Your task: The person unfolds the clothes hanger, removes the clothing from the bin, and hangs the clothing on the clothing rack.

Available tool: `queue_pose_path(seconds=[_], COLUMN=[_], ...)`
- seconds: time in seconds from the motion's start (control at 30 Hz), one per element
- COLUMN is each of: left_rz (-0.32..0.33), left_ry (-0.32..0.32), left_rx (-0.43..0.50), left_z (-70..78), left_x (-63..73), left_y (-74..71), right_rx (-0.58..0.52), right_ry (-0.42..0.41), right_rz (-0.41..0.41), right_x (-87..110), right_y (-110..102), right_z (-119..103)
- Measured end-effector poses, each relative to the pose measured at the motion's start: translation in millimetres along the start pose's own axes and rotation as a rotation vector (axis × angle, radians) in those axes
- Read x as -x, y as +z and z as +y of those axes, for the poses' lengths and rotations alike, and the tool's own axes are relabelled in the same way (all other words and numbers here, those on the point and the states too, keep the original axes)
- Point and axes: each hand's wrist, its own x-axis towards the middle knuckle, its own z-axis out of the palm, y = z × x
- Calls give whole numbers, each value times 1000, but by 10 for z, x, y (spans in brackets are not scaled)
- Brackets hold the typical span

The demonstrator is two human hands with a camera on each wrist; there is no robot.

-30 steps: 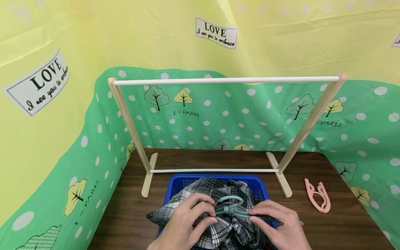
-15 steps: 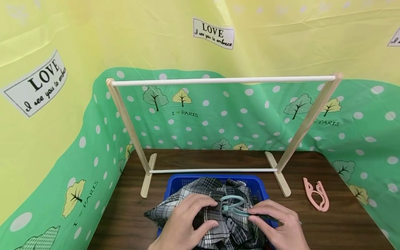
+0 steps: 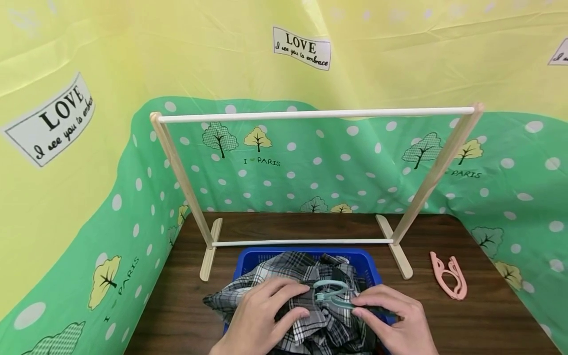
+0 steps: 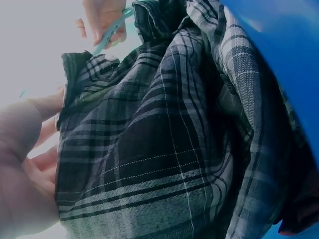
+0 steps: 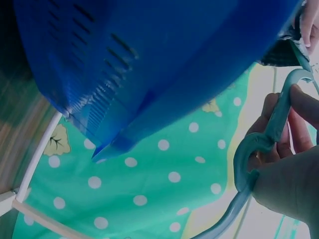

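Observation:
A grey, black and white plaid shirt (image 3: 306,261) lies bunched in a blue basket (image 3: 301,250). At the shirt's upper part, my left hand (image 3: 266,315) holds the cloth between thumb and fingers. In the left wrist view the thumb is at the edge of the plaid cloth (image 4: 149,144), with fingers partly hidden. My right hand (image 3: 395,315) pinches one arm of a light teal clothes hanger (image 3: 330,296), whose hook stands above the shirt. The right wrist view shows the teal hanger's arm (image 5: 280,117) between thumb and fingers. Cloth hides the hanger's left part.
Behind the basket stands a wooden rack with a white top rail (image 3: 315,114) and a lower white bar (image 3: 301,242). A pink folding hanger (image 3: 452,281) lies on the brown table (image 3: 177,296) at the right. Patterned fabric surrounds the table.
My left fingers have come away from the hanger's middle and spread, then drawn around the plaid cloth. The hanger's left arm, visible earlier, is now covered. My right hand stays on the hanger.

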Motion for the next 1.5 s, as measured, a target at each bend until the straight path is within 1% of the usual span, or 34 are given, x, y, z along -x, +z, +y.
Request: queue_pose_path(seconds=[0.13, 0.2, 0.27, 0.43, 0.67, 0.93, 1.2, 1.3, 1.5], left_rz=[28, 41, 43, 26, 33, 58, 51, 44, 31], left_ry=[76, 96, 92, 48, 55, 85, 53, 48, 39], left_rx=[33, 51, 74, 113, 119, 121, 145, 147, 150], left_z=[-23, -31, -34, -33, -37, -46, -44, -47, -63], left_x=[-2, -4, -2, 19, 28, 30, 37, 40, 59], left_y=[1, 2, -2, -13, 0, 12, 19, 28, 41], right_rx=[-10, -10, -3, 10, -17, -3, 11, 3, 38], right_ry=[-3, -20, -37, -24, -27, -4, 29, 18, 9], right_rz=[6, 8, 9, -12, 4, 0, -15, -26, -61], right_x=[8, 5, -4, -11, -7, -16, -20, 0, -17], right_y=[18, 26, 29, 18, 35, 51, 60, 53, 11], right_z=[2, 9, 18, 12, -3, -34, -37, 9, 67])
